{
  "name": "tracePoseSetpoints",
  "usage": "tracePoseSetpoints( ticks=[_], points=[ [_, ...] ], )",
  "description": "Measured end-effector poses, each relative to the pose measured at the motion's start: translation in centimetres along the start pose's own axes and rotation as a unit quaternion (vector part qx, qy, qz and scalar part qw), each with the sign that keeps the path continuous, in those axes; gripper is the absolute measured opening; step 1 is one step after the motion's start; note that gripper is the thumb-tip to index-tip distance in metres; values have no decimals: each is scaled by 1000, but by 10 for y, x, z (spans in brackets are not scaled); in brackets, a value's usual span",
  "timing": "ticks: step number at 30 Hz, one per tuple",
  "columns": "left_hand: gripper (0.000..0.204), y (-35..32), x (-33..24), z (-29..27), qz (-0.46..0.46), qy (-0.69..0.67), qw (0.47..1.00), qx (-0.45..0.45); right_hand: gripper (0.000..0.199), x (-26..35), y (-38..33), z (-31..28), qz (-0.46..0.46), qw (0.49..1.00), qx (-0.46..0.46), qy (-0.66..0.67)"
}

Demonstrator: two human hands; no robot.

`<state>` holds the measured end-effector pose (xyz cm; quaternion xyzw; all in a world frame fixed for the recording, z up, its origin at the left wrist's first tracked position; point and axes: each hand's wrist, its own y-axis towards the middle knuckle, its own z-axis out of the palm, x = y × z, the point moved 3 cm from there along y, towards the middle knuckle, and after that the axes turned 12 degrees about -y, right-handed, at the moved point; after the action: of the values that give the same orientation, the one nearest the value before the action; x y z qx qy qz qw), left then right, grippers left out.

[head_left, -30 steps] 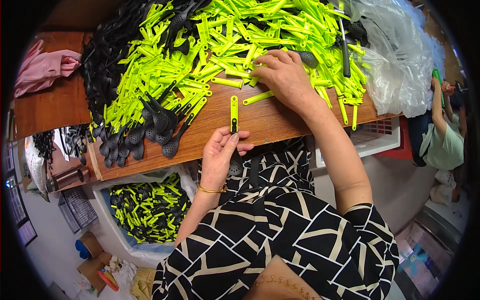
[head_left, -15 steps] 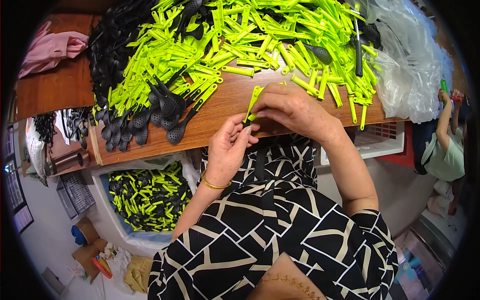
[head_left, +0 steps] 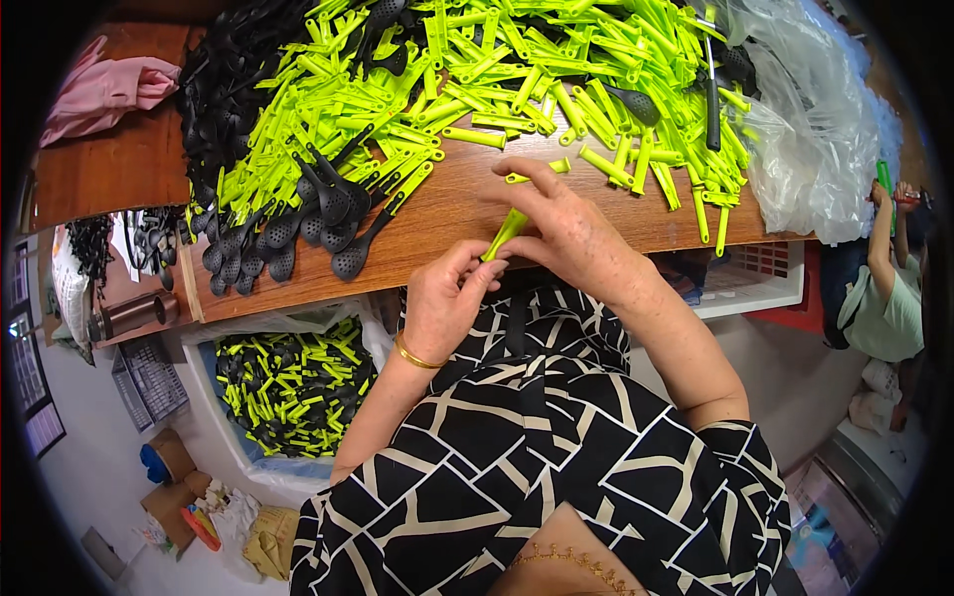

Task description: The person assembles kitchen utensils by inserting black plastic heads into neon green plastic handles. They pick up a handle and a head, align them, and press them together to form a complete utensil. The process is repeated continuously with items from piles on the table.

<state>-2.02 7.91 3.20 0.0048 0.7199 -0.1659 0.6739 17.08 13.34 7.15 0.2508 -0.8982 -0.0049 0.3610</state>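
Above the table's near edge, my left hand [head_left: 444, 303] pinches the lower end of a lime-green handle [head_left: 510, 230] between thumb and fingertips. My right hand [head_left: 579, 228] has its thumb and a finger at the same handle, while its other fingers arch away. Whether a black part sits in the handle is hidden by my fingers. Just beyond my right fingertips a single green handle [head_left: 553, 168] lies on the wooden table [head_left: 447, 214]. To the left rests a black slotted spoon [head_left: 353, 260] with a green handle fitted on it.
A big heap of green handles [head_left: 497, 60] covers the far table, with black spoon heads [head_left: 224, 124] piled at its left. Clear plastic bags [head_left: 810, 129] lie at the right. A lined bin [head_left: 298, 387] of green-and-black pieces stands below left. Another person [head_left: 884, 288] is at far right.
The green handle has tilted and shifted in my fingers. My right hand has opened its upper fingers, with its forearm dropping slightly. My left hand has moved slightly left and down.
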Motion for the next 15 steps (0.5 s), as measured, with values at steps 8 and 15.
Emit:
tracePoseSetpoints(
  ticks=[8,15],
  points=[
    [13,-11,-1,-3,107,127,986,-15,62,-5,-10,20,128,967,68,209],
    [11,-13,-1,-8,115,115,987,-17,59,0,-4,16,79,980,69,168]
  ],
)
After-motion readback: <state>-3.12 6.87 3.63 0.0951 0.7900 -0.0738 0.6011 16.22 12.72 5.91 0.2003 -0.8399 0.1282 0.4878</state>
